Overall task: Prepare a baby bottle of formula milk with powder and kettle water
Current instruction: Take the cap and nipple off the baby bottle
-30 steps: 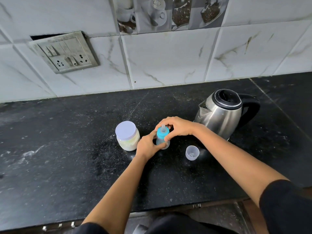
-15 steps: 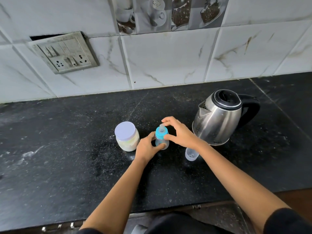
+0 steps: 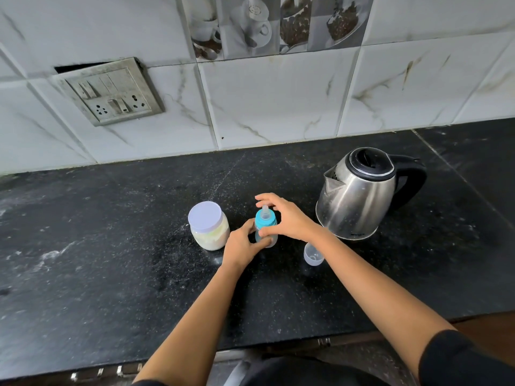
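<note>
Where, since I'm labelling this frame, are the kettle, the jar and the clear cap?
kettle [image 3: 354,201], head view, on its steel body below the black lid.
jar [image 3: 204,216], head view, on the middle of its pale lid.
cap [image 3: 312,257], head view, on its open inside, beside the right forearm.

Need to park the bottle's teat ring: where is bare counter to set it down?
Bare black stone counter left of the pale-lidded powder jar, and along the front edge. Crowded between blue-collared baby bottle, small clear cap and steel kettle.
</note>
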